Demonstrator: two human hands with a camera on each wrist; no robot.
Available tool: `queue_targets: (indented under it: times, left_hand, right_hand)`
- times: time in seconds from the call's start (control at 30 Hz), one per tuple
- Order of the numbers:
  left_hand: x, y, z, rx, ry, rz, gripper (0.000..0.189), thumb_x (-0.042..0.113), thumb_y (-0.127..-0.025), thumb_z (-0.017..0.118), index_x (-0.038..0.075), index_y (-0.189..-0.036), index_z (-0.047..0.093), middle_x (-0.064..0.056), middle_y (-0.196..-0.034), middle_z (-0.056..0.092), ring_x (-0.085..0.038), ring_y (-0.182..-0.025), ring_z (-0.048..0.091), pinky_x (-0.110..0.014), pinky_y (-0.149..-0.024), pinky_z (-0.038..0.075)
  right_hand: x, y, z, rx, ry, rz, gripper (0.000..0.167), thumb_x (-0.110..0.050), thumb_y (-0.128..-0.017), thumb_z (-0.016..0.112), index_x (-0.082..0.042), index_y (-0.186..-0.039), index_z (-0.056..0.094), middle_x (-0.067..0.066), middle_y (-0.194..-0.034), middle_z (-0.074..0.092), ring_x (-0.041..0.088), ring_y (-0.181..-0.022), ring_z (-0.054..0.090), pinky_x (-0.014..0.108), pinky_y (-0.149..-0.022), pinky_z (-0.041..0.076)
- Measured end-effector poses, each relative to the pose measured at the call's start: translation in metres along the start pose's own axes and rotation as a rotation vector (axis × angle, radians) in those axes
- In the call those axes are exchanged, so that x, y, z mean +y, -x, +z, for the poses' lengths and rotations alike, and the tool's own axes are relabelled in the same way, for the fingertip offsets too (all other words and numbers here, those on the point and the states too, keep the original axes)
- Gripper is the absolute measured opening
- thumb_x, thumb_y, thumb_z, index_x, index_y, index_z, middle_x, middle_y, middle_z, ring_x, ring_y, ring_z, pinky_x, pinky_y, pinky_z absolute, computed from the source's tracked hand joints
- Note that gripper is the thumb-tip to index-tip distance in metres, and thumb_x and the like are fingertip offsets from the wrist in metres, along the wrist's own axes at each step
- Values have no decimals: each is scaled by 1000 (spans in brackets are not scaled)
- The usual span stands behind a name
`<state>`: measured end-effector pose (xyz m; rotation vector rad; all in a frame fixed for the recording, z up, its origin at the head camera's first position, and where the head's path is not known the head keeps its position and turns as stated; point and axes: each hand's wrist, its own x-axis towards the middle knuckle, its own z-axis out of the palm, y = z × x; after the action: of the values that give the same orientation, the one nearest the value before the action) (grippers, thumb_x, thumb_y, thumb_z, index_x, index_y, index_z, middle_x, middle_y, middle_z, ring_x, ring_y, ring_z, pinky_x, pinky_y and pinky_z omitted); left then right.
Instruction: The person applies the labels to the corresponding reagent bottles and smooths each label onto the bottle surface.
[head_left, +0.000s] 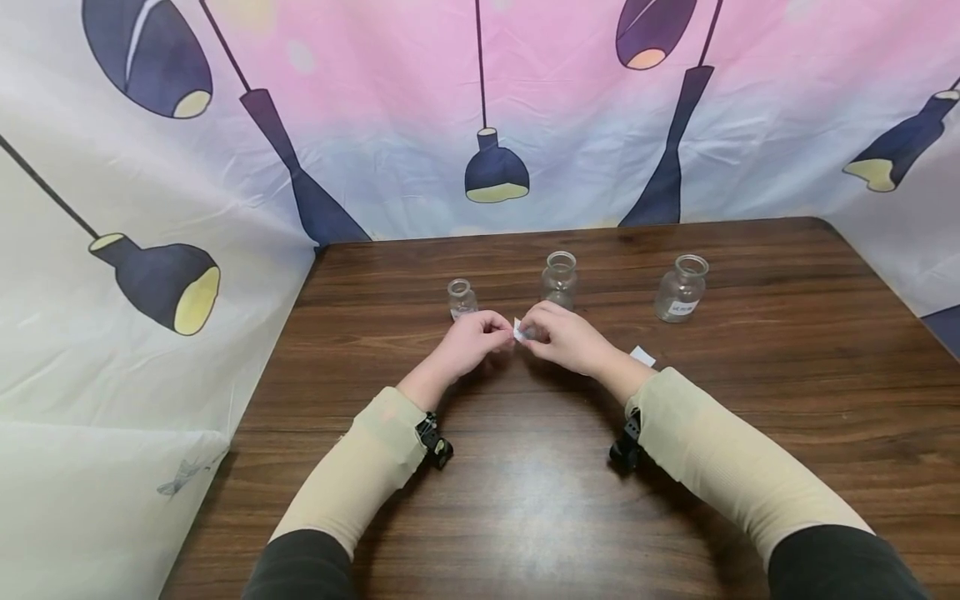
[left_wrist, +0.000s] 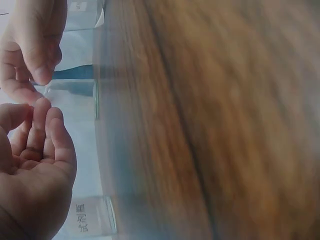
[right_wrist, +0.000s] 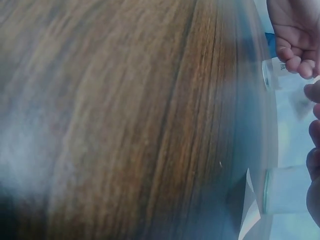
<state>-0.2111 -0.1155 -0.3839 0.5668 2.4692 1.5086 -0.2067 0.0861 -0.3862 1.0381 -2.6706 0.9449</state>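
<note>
Both hands meet over the wooden table, in front of the jars. My right hand point(head_left: 567, 337) pinches a small white paper label point(head_left: 519, 331) between thumb and fingers. The thumb and index finger of my left hand point(head_left: 471, 340) come together on the label's left edge, pinching it there. Just behind the right hand stands a clear glass jar point(head_left: 559, 275), its lower part covered by that hand. A smaller glass bottle point(head_left: 461, 296) with a white label is behind the left hand, and its lettering shows in the left wrist view.
A third glass jar point(head_left: 682, 283) with a white label on its front stands farther right. Near the right wrist lies a white piece of paper point(head_left: 642, 357), one edge lifted in the right wrist view. A printed curtain point(head_left: 420, 150) hangs behind the wooden table point(head_left: 517, 500).
</note>
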Motion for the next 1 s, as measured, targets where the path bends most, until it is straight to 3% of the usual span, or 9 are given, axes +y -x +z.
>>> queue_targets:
  times: [0.13,0.33,0.57,1.0]
  left_hand:
    - [0,-2,5,-9,69,3,11,7,-91,58,-3,-91,63,-9,-81,66,-16,-73,61,-33,-70,51]
    - [0,-4,8,-20,93,4,13,7,-92,58,-4,-92,63,-10,-80,66,-12,-71,60,-34,-70,51]
    - [-1,-8,10,-23,69,1,13,10,-94,57,-1,-91,62,-7,-80,65,-14,-72,59,-32,-70,51]
    - [1,-10,11,-24,30,6,13,11,-94,56,0,-92,62,-7,-80,65,-14,-71,59,-32,-70,51]
  right_hand:
    - [1,0,2,19,-13,19,17,-13,-86,67,-10,-102,65,3,-105,56,13,-78,55,28,-70,47]
    - [0,-1,3,23,-121,142,13,-20,-89,65,-12,-99,66,-3,-88,62,11,-74,55,29,-65,45]
    - [-2,-2,2,50,-178,227,12,-18,-89,64,-10,-97,67,-2,-83,65,13,-75,57,30,-66,46]
    - [-1,0,3,73,-207,274,9,-16,-89,63,-9,-93,68,-1,-81,65,14,-75,56,29,-67,45]
